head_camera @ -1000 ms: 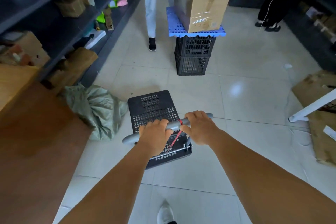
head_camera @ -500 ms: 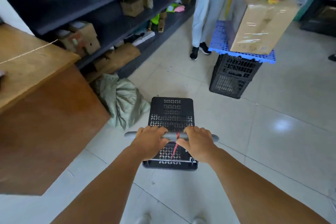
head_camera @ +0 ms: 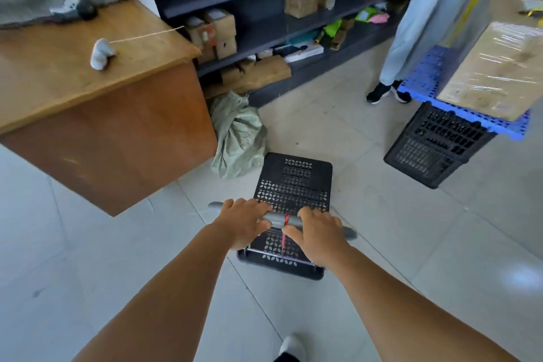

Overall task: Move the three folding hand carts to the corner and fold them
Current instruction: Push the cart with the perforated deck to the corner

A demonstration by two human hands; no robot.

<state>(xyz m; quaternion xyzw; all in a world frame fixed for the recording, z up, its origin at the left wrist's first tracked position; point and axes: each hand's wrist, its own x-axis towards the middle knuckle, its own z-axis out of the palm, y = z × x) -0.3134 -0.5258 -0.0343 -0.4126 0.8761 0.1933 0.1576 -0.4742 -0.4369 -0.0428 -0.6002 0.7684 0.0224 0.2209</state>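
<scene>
A folding hand cart with a black perforated deck (head_camera: 293, 182) stands unfolded on the tiled floor in front of me. Its grey handle bar (head_camera: 277, 219) runs crosswise, with a red strap hanging from the middle. My left hand (head_camera: 242, 222) grips the bar left of the strap. My right hand (head_camera: 318, 233) grips it just right of the strap. Only this one cart is in view.
A wooden desk (head_camera: 97, 114) stands at the left, a green sack (head_camera: 239, 134) beside its corner. Dark shelving (head_camera: 282, 26) with boxes lines the back. At right a black crate (head_camera: 437, 144) carries a blue pallet and wrapped carton; a person (head_camera: 426, 23) stands behind it.
I have turned left with the cart. The desk and shelving now fill the left and back of the view, and the crate has slid to the right edge. Both hands kept their grip.
</scene>
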